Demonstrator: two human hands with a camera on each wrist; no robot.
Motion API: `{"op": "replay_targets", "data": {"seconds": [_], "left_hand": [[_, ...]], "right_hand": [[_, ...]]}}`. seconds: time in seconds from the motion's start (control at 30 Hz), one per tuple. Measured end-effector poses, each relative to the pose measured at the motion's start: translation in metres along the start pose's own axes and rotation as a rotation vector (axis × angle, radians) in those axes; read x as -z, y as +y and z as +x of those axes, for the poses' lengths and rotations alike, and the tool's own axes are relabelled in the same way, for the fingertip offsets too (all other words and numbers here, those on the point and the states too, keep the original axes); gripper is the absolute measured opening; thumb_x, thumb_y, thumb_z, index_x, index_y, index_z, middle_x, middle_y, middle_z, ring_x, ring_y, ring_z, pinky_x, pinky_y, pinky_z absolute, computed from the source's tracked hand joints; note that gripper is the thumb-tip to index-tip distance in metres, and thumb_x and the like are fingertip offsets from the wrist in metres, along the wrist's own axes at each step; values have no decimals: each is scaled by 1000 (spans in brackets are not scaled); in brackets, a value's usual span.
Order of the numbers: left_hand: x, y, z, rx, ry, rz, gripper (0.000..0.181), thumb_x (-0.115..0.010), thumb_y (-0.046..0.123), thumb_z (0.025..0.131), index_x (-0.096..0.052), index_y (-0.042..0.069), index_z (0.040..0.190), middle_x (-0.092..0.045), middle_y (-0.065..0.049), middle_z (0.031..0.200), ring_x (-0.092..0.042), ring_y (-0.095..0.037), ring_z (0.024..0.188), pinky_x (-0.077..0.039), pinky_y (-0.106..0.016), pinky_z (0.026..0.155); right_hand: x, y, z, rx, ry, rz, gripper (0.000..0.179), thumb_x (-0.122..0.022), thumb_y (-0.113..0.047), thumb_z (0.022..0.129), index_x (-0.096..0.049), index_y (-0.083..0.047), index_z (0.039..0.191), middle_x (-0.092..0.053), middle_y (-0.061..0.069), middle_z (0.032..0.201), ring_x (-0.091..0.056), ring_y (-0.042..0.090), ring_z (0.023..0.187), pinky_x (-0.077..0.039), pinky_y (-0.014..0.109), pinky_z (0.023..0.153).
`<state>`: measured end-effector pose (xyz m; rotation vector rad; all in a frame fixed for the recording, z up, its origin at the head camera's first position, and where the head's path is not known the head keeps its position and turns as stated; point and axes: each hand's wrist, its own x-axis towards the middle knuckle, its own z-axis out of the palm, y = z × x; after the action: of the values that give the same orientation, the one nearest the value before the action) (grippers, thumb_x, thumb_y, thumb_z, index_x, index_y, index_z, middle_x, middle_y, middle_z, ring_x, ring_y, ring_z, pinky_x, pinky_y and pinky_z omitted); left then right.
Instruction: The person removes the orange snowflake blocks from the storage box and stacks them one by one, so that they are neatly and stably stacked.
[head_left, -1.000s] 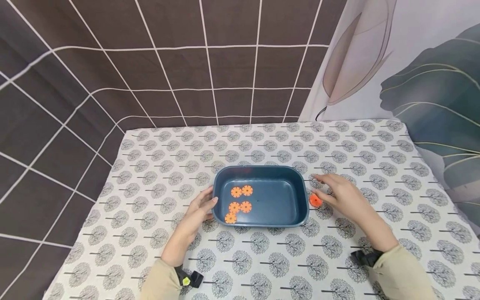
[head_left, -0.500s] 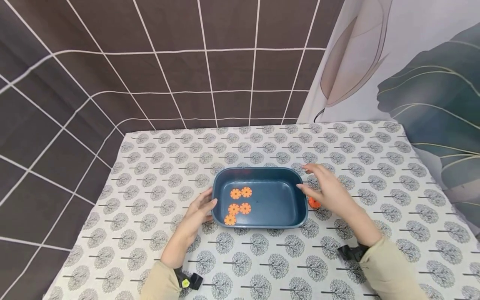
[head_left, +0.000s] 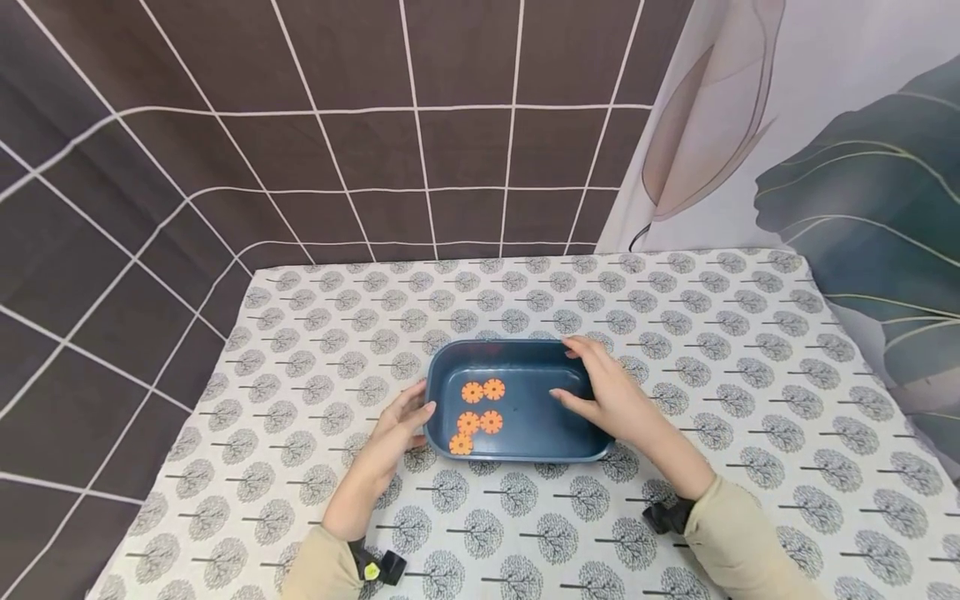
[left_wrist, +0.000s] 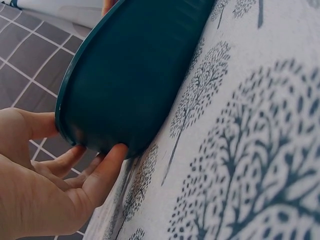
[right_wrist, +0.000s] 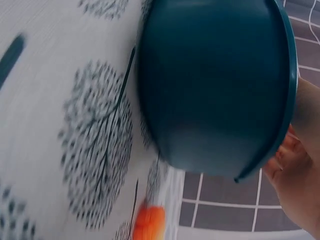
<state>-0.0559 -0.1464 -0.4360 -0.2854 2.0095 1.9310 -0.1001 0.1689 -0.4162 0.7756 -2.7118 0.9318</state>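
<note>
A dark blue rectangular plastic tub (head_left: 517, 458) stands on the cloth. Several flat orange notched discs (head_left: 491, 422), like small flowers, lie on the left part of its floor. My left hand (head_left: 393, 429) holds the tub's left end, thumb at the rim and fingertips (left_wrist: 120, 150) against the outer wall. Over the right end is my right hand (head_left: 615, 396), its thumb and fingers apart above the inside with nothing between them. Another orange piece (right_wrist: 149, 223) sits on the cloth beside the tub in the right wrist view; the right hand hides it in the head view.
A white cloth with printed grey trees (head_left: 517, 533) covers the table. Behind it hangs a dark curtain with a white grid (head_left: 360, 150), and a pale leaf-patterned curtain (head_left: 847, 200) is at the right.
My right hand has moved left from beside the orange piece on the cloth, across the tub's right rim to above its inside. The left hand has stayed at the left end.
</note>
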Motion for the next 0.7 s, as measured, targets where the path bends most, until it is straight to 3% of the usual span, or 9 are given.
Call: {"op": "replay_targets", "data": {"seconds": [0.4, 0.7], "left_hand": [[1, -1, 0, -3, -10, -4, 58, -57, 28, 91, -34, 18, 143, -35, -10, 147, -41, -27, 126, -40, -40, 93], [2, -1, 0, -6, -11, -6, 56, -57, 27, 91, -36, 19, 142, -38, -9, 145, -44, -26, 122, -42, -35, 88]], "right_hand": [[-20, -19, 13, 19, -74, -5, 74, -69, -38, 83, -34, -9, 142, -45, 9, 137, -48, 26, 120, -40, 48, 97], [-31, -32, 18, 70, -143, -17, 80, -76, -30, 78, -34, -10, 143, -43, 14, 139, -47, 27, 122, -40, 49, 97]]}}
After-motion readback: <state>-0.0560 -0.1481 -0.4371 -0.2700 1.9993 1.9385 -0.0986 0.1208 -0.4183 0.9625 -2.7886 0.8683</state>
